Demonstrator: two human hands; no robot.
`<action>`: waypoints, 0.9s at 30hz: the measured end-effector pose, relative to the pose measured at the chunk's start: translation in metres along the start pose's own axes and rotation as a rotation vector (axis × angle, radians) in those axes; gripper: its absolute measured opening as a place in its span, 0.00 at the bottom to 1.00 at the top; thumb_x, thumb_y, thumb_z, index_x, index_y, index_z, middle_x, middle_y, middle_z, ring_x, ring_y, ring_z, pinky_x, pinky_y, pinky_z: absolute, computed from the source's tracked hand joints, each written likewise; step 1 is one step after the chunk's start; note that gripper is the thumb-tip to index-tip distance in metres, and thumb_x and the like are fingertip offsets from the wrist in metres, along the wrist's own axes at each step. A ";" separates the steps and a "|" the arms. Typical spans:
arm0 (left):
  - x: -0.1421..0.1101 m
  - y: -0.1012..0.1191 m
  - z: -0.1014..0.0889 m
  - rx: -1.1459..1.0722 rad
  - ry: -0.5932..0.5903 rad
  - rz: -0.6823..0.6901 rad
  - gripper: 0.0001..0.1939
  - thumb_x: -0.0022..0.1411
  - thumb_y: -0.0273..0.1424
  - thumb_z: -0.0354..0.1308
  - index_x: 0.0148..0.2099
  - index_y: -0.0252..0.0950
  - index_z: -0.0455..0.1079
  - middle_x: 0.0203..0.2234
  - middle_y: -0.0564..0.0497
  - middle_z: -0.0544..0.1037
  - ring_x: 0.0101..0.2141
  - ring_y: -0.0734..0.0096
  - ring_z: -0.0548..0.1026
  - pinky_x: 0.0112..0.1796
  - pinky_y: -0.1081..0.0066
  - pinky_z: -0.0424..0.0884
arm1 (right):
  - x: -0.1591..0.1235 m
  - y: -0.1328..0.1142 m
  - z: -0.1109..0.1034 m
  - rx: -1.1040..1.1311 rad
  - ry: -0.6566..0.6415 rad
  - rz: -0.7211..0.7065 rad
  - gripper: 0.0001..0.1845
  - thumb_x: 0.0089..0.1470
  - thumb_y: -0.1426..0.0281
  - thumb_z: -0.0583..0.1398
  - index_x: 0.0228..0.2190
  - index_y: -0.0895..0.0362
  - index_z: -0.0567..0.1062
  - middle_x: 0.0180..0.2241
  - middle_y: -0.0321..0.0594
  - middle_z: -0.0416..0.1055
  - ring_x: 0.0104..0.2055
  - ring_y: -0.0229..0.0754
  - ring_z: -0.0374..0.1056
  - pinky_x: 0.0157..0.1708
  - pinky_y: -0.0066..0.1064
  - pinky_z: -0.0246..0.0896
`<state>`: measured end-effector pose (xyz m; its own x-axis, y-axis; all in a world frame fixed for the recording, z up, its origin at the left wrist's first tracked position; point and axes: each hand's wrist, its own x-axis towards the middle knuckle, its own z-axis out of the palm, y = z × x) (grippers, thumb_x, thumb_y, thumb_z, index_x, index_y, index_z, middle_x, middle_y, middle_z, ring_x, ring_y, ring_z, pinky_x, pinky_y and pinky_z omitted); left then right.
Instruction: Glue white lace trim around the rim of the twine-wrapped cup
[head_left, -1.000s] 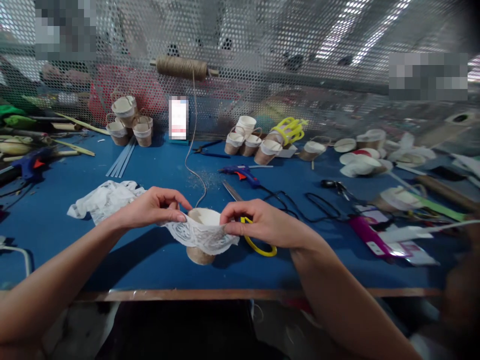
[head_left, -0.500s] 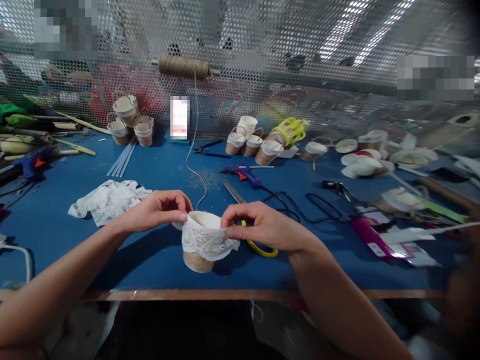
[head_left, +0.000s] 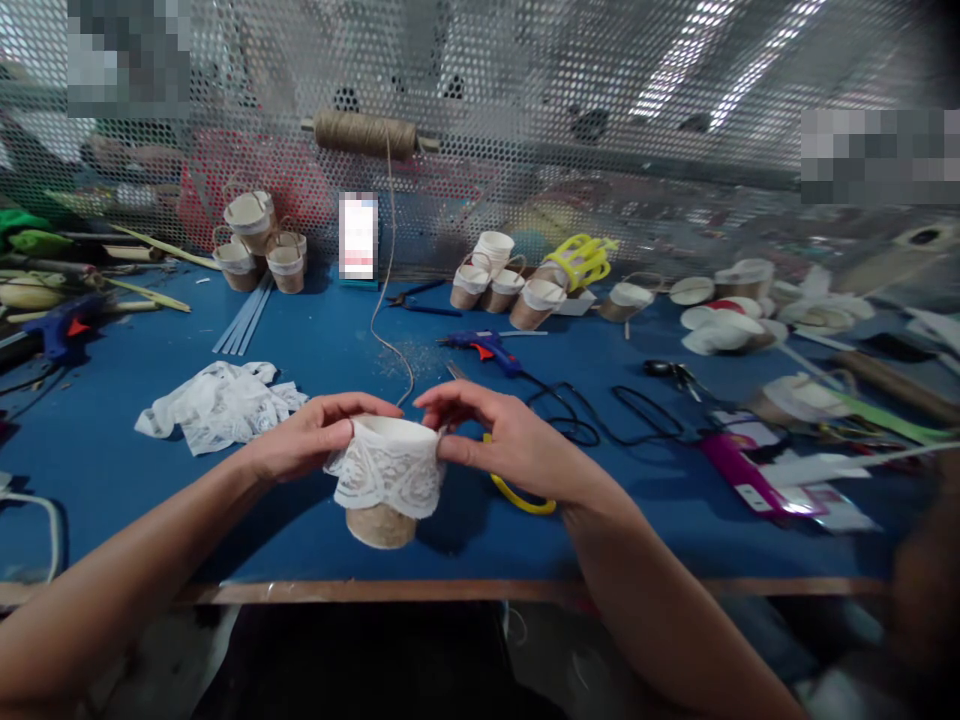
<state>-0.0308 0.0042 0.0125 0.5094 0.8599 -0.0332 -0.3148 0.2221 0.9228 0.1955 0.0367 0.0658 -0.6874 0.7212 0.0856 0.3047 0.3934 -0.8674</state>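
Observation:
Near the table's front edge, a small brown cup (head_left: 381, 526) with a white inside is held between both hands. White lace trim (head_left: 390, 470) wraps round its upper part and flares out at the left. My left hand (head_left: 311, 440) grips the rim from the left, thumb at the front and fingers behind. On the other side, my right hand (head_left: 487, 430) holds the right rim, its thumb against the lace edge and its fingers curved over the back. Partly hidden behind my right hand lie scissors with yellow handles (head_left: 525, 497).
Crumpled lace (head_left: 225, 405) lies at left. A blue glue gun (head_left: 484, 348) with a black cord lies beyond my right hand. Twine runs down from a spool (head_left: 365, 135) on the mesh panel. Several finished-looking cups (head_left: 285, 268) stand at the back; a purple packet (head_left: 739, 470) lies right.
The cup has turned and shifted slightly left. The loose lace at its right now lies against the side. My right hand has moved left, with its fingers over the far rim.

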 end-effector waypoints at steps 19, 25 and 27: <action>0.006 -0.007 0.022 0.343 0.523 0.209 0.23 0.46 0.36 0.64 0.43 0.33 0.63 0.33 0.51 0.72 0.26 0.78 0.70 0.26 0.77 0.65 | -0.001 0.018 0.055 0.316 0.318 0.097 0.33 0.47 0.63 0.62 0.52 0.55 0.55 0.50 0.49 0.62 0.49 0.46 0.63 0.47 0.42 0.62; 0.001 0.004 0.017 0.382 0.426 0.171 0.17 0.46 0.34 0.63 0.37 0.33 0.64 0.22 0.56 0.70 0.21 0.80 0.67 0.22 0.78 0.64 | -0.002 0.024 0.032 0.356 0.293 0.050 0.26 0.47 0.66 0.63 0.47 0.55 0.62 0.47 0.44 0.65 0.48 0.44 0.64 0.49 0.39 0.61; -0.003 0.011 0.019 0.433 0.373 0.138 0.11 0.49 0.34 0.61 0.31 0.32 0.66 0.18 0.56 0.69 0.19 0.81 0.66 0.21 0.78 0.62 | -0.002 0.027 0.028 0.369 0.279 0.066 0.26 0.46 0.66 0.64 0.47 0.55 0.63 0.47 0.44 0.66 0.48 0.45 0.64 0.48 0.39 0.61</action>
<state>-0.0206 -0.0042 0.0298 0.1458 0.9886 0.0383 0.0379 -0.0443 0.9983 0.1870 0.0297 0.0288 -0.4555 0.8835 0.1091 0.0520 0.1488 -0.9875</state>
